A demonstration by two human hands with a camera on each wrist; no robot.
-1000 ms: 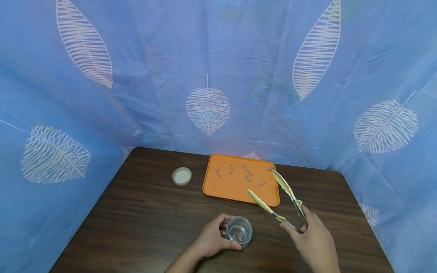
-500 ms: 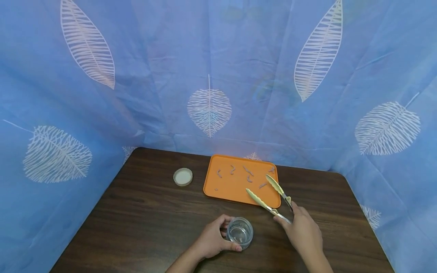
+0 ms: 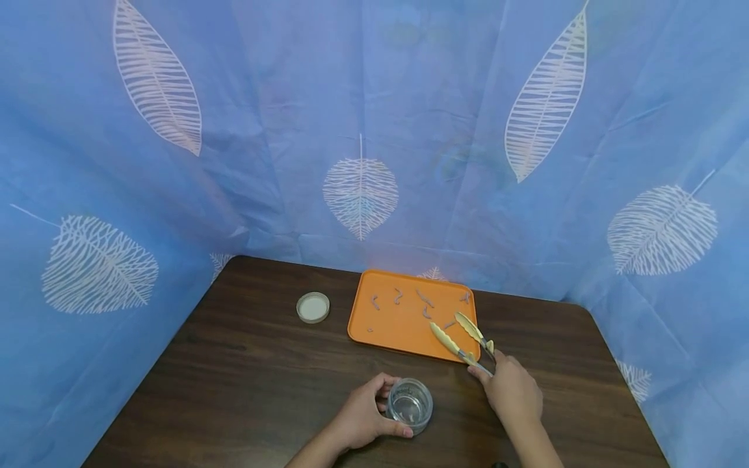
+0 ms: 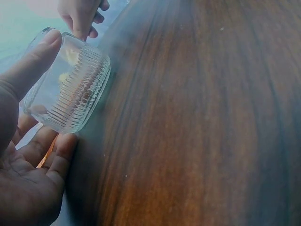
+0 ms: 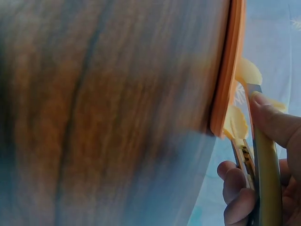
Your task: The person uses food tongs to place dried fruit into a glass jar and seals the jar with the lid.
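Note:
My left hand (image 3: 368,416) grips a small clear glass jar (image 3: 411,404) from its left side; the jar's ribbed lower wall (image 4: 82,96) shows in the left wrist view. A small pale bit lies inside it. My right hand (image 3: 513,392) holds metal tongs with cream scalloped tips (image 3: 468,327), their arms spread apart. The tips are over the front right part of an orange tray (image 3: 392,335), on either side of a thin greyish-purple strip (image 3: 449,324). Several more such strips, one of them a bent piece (image 3: 426,312), lie scattered on the tray.
A round lid (image 3: 313,307) with a whitish inside lies left of the tray on the dark wooden table (image 3: 251,364). Blue cloth (image 3: 281,130) with white leaf prints hangs behind and at both sides. A small black thing (image 3: 499,465) shows at the front edge.
My right hand has moved forward and left, bringing the tongs down around one strip, and the gap between their tips has narrowed. The left hand and jar stay in place.

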